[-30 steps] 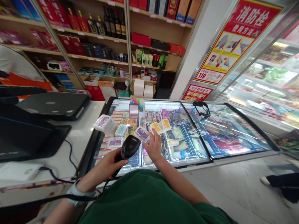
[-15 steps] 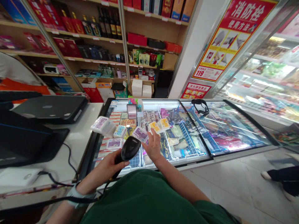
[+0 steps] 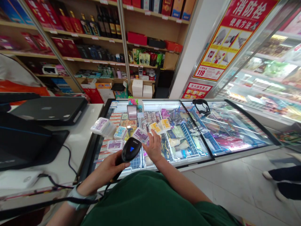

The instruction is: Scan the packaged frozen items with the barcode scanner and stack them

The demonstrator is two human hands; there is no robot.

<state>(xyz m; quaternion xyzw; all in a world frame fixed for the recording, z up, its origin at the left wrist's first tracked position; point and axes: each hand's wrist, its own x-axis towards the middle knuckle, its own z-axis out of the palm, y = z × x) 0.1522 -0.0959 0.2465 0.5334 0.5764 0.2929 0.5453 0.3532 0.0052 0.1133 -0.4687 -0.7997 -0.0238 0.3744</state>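
Observation:
My left hand (image 3: pixel 114 167) is wrapped around the handle of a black barcode scanner (image 3: pixel 132 150), and a blue light shows on its top. The scanner's head is close to a clear plastic pack with a purple label (image 3: pixel 141 135). My right hand (image 3: pixel 154 147) is at the right edge of that pack, fingers stretched out and apart, thumb by its lower corner. Just past the fingertips lie two yellow-labelled packs (image 3: pixel 155 127). Left of the scanner are another purple-labelled pack (image 3: pixel 115 145), a blue-labelled pack (image 3: pixel 120 132) and a stack of clear packs (image 3: pixel 102 126).
The packs lie on a glass-topped freezer (image 3: pixel 202 161) with frozen goods inside. A black strapped item (image 3: pixel 201 107) sits on its glass. At left, a counter (image 3: pixel 87 121) bears dark equipment and cables. Shelves of bottles and boxes stand behind. A person's legs (image 3: pixel 285 174) show at right.
A blue light now shows on the scanner. Both my hands and the packs have stayed nearly in place. The legs at the right have shifted slightly.

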